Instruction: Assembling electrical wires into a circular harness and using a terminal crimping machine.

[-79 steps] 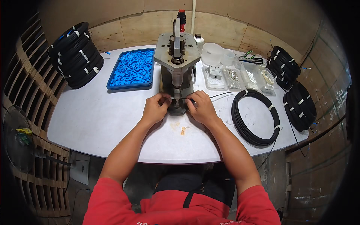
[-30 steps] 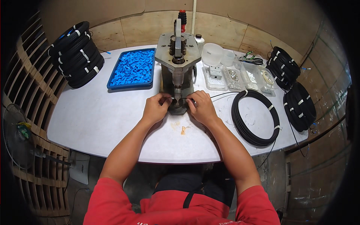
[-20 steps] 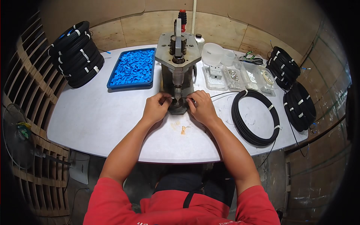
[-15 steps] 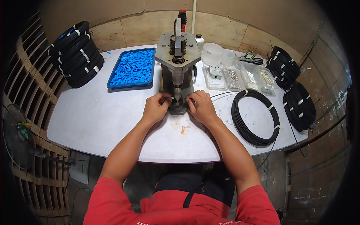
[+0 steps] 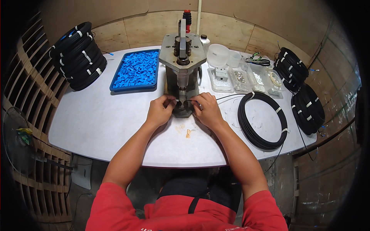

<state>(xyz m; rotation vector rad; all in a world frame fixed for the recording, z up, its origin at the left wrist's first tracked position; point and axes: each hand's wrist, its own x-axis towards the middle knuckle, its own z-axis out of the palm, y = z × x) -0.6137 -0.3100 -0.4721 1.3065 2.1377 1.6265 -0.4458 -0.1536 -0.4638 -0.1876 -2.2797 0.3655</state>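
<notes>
A metal hand press [image 5: 182,61] stands at the middle of the table, its ram pointing down to the base. On the right side of the ram's lower end, my right hand [image 5: 207,107] pinches a black cable [image 5: 227,97]. That cable runs right to a tied coil [image 5: 246,129] lying flat on the table. My left hand [image 5: 158,111] is at the left side of the same spot, fingers pinched together. What lies between its fingertips is too small to make out. Both hands touch or nearly touch the press base [image 5: 182,114].
Left of the press sits a blue tray [image 5: 133,90] of small blue pieces. Stacked black coils [image 5: 83,57] stand at the far left, more coils [image 5: 307,109] at the right. Clear boxes [image 5: 221,85] of small parts, cutting pliers [image 5: 259,61] and a white bottle [image 5: 205,41] are behind right.
</notes>
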